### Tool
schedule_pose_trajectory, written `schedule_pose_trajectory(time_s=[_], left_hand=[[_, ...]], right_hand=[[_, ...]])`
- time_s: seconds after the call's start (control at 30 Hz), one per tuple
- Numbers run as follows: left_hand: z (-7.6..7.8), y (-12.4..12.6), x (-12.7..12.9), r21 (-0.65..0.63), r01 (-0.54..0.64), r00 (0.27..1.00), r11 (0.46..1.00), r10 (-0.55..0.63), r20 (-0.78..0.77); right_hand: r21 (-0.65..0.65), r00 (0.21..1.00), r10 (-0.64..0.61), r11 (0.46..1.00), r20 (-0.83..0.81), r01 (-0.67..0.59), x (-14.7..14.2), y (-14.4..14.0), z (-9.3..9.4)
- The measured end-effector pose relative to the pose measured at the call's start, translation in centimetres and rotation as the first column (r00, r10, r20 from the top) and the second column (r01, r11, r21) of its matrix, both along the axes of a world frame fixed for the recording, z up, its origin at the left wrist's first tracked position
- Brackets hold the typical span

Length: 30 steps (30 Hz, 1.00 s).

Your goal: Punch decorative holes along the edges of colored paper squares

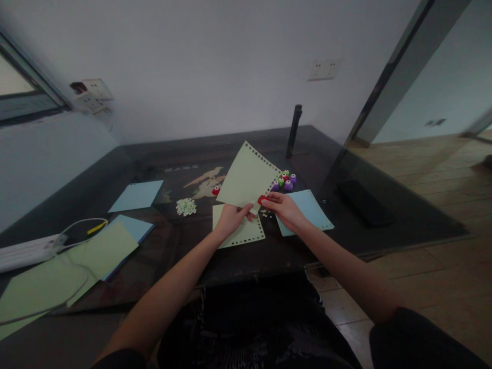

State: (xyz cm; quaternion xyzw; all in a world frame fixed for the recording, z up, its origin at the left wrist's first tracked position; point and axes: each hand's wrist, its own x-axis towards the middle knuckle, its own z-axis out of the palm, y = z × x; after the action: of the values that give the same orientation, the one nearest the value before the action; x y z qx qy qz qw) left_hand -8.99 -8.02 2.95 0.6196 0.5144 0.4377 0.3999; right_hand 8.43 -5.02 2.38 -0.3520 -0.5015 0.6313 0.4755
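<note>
My left hand (234, 221) pinches the lower corner of a pale green paper sheet (246, 177), lifted and tilted above the table. Small shaped holes run along its upper right edge and down the right side. In my right hand (284, 207) is a small red craft punch (263, 199), gripped at the sheet's lower right edge. Another punched green sheet (242, 236) lies beneath. Blue sheets (307, 205) with a punched border rest beside my right wrist. Tiny paper cutouts (266, 213) are scattered under the punch.
Several green, purple and red punches (286, 180) cluster behind my right hand; one red punch (216, 190) stands left. A pile of cutouts (186, 206), blue paper (137, 196), green sheets (46, 282), a white power strip (26, 252), a black phone-like slab (364, 202) and a black upright post (294, 130) surround them.
</note>
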Motion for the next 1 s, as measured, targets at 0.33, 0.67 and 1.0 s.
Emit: schedule_pose_trajectory(time_s=[0.33,0.67,1.0], left_hand=[[-0.04,0.04,0.02,-0.013,0.002,1.000,1.000,-0.002,-0.018],[-0.34,0.08,-0.03,0.004,0.006,1.000,1.000,-0.006,-0.001],[-0.45,0.09,-0.04,0.000,-0.002,1.000,1.000,0.002,-0.024]], right_hand=[[-0.015,1.000,-0.016,1.000,-0.020,0.016,-0.04,-0.08,0.12],[-0.005,1.000,-0.020,1.000,-0.022,0.020,-0.11,-0.03,0.05],[0.010,0.999,-0.015,1.000,-0.029,0.015,-0.04,0.19,-0.27]])
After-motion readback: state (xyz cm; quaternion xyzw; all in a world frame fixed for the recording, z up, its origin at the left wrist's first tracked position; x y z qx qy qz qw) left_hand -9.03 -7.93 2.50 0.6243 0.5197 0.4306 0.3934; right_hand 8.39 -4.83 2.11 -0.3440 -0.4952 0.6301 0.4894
